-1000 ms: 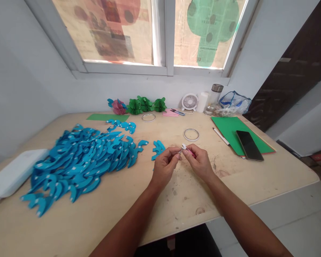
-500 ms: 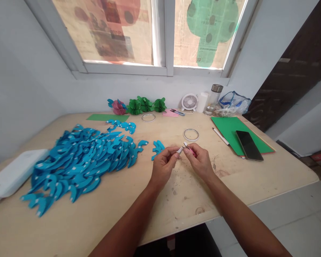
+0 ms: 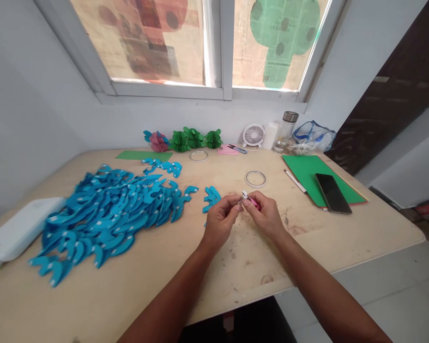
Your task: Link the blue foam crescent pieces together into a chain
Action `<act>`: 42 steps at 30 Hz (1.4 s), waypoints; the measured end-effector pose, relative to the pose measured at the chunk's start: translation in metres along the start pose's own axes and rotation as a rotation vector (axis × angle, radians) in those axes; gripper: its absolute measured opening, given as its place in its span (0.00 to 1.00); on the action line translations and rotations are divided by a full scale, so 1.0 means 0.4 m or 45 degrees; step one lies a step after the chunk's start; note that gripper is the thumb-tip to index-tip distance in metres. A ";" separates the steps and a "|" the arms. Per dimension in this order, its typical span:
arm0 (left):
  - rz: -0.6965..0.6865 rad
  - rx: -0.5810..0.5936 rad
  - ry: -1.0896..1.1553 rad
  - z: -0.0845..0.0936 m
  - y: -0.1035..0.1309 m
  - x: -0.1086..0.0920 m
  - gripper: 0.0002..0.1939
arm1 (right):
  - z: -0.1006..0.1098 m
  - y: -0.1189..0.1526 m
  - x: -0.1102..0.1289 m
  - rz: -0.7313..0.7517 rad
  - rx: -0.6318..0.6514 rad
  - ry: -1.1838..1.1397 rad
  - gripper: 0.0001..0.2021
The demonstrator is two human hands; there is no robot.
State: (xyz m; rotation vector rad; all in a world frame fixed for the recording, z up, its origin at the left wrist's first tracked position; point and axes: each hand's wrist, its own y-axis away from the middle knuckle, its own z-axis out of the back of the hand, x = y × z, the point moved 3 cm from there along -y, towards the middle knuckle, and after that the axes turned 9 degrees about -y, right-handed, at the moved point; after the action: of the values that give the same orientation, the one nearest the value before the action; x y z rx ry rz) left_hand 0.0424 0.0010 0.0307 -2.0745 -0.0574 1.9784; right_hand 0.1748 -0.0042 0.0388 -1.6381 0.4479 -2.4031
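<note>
My left hand (image 3: 219,219) is closed in a pinch at the middle of the table, its fingertips on a small white strip of tape (image 3: 244,194), most of which is hidden. Close against it, my right hand (image 3: 264,212) is closed around a small pink-handled tool (image 3: 254,204) with a dark tip. Its exact kind is hidden by the fingers. A few blue paper cutouts (image 3: 211,196) lie just beyond my left hand. Behind my hands lies a roll of tape (image 3: 255,179).
A large pile of blue cutouts with white patches (image 3: 114,209) covers the left, beside a white box (image 3: 25,228). Green folded-paper shapes (image 3: 195,138), a small fan (image 3: 253,136) and a glass bottle (image 3: 286,131) stand at the back. A phone (image 3: 332,193) lies on green paper (image 3: 303,171).
My fingertips have drawn slightly closer together, and the white strip between them shows less. The pink-handled tool stays in my right hand. Things on the table have not moved.
</note>
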 end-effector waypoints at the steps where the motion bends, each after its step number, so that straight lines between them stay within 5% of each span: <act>1: -0.006 0.002 -0.014 0.000 0.000 -0.001 0.10 | 0.000 0.000 0.000 0.003 0.002 0.006 0.14; 42: 0.096 -0.142 0.073 0.005 0.000 0.001 0.10 | -0.004 0.001 0.005 0.003 0.027 0.051 0.15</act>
State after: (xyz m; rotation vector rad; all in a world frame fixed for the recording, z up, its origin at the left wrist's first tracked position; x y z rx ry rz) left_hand 0.0406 0.0016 0.0303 -2.2330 -0.0807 2.0002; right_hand 0.1725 -0.0049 0.0399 -1.5824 0.4296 -2.4344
